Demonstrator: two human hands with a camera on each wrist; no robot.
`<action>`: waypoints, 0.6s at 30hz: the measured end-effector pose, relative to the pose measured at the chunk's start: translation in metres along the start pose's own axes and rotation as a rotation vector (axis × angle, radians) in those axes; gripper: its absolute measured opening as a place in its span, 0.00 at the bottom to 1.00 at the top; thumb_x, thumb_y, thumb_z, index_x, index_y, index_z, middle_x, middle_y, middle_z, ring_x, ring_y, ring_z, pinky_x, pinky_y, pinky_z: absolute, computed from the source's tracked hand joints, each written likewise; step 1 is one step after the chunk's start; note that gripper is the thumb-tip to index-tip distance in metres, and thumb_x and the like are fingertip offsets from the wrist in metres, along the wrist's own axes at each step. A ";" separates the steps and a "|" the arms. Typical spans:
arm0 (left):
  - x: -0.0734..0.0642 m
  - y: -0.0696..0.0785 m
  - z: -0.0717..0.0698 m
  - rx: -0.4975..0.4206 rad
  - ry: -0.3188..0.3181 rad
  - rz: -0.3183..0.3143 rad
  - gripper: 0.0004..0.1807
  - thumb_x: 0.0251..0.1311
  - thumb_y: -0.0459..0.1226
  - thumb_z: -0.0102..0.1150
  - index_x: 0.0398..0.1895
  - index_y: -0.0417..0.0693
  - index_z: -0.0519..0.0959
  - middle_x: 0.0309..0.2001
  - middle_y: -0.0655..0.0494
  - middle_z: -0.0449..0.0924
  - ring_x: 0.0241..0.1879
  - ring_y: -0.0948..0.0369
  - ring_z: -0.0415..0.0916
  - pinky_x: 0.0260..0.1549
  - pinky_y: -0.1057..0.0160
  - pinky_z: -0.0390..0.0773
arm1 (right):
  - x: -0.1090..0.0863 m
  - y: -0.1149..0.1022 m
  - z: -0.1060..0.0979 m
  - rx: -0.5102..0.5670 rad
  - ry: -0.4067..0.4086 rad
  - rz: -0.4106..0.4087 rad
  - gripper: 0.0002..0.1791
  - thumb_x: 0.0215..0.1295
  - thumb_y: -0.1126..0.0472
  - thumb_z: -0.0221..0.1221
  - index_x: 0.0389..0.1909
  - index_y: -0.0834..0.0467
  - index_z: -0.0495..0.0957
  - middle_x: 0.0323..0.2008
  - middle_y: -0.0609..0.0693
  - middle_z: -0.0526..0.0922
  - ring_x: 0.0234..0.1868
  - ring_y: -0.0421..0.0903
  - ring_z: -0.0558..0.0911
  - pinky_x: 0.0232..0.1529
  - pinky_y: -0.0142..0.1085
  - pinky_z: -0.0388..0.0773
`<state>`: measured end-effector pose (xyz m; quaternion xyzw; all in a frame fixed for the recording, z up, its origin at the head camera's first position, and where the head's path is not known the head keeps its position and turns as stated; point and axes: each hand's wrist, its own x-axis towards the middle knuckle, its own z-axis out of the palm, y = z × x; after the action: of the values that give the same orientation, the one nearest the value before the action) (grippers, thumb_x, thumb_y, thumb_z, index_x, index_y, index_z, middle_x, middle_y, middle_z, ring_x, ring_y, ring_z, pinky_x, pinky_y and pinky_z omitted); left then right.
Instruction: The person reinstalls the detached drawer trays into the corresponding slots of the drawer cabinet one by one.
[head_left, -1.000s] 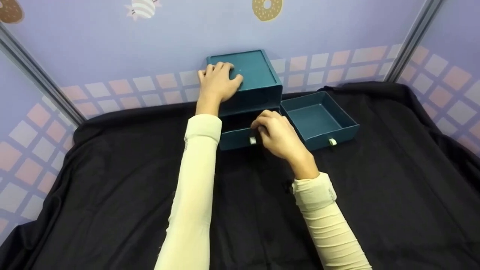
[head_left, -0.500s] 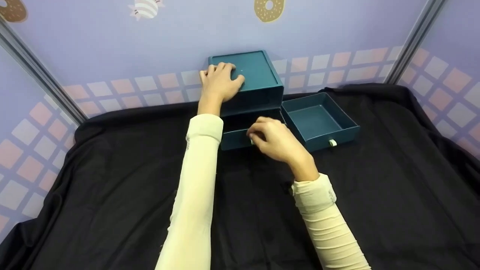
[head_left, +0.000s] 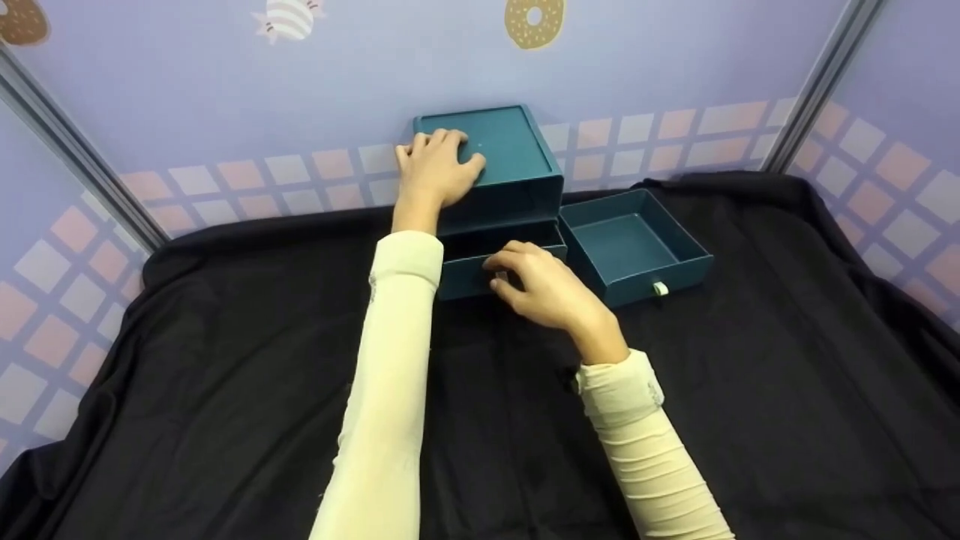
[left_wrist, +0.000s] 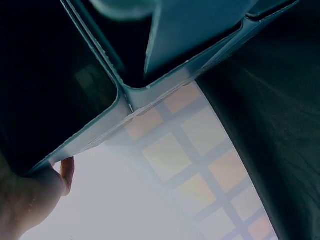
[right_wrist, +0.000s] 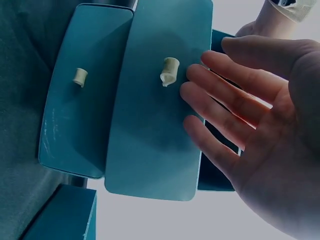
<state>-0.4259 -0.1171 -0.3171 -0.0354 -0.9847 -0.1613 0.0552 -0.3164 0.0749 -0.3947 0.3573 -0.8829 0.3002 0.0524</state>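
A teal drawer unit [head_left: 517, 139] stands against the back wall. My left hand [head_left: 436, 169] rests on its top near the front left corner, thumb spread toward the middle; part of this hand shows at the lower left of the left wrist view. Below the unit's uppermost opening, a drawer [head_left: 463, 279] is pulled partway out. At its front is my right hand [head_left: 551, 289], fingertips at the upper edge and thumb lower and apart. In the right wrist view those fingers [right_wrist: 220, 107] look nearly straight, beside a cream pull tab [right_wrist: 170, 70] that they do not hold.
A separate teal drawer [head_left: 630, 244] with its own cream tab [head_left: 660, 289] lies just right of the unit. A lower drawer front [right_wrist: 85, 120] shows in the right wrist view. Black cloth [head_left: 247, 360] covers the table, with printed lilac walls [head_left: 352, 67] around it.
My right hand has shifted slightly left and toward me along the drawer front, its fingers and thumb spreading apart around the tab. The left hand has stayed on the unit's top.
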 end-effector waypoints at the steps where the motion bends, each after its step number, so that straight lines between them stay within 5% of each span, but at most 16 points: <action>1: 0.000 0.000 0.000 -0.004 0.001 0.000 0.32 0.78 0.58 0.42 0.80 0.58 0.67 0.80 0.57 0.63 0.78 0.50 0.56 0.71 0.43 0.50 | 0.000 0.001 0.000 -0.002 -0.009 0.004 0.16 0.76 0.61 0.60 0.59 0.61 0.85 0.54 0.55 0.84 0.59 0.55 0.82 0.64 0.51 0.76; 18: 0.001 -0.001 0.000 -0.020 0.003 -0.001 0.32 0.78 0.58 0.43 0.80 0.58 0.67 0.80 0.56 0.63 0.79 0.49 0.55 0.72 0.42 0.49 | 0.000 0.010 0.005 0.039 -0.090 0.024 0.21 0.77 0.60 0.60 0.66 0.62 0.80 0.66 0.57 0.78 0.67 0.55 0.77 0.69 0.51 0.72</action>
<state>-0.4275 -0.1181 -0.3175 -0.0351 -0.9830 -0.1714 0.0561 -0.3224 0.0772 -0.4036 0.3608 -0.8825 0.3019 0.0022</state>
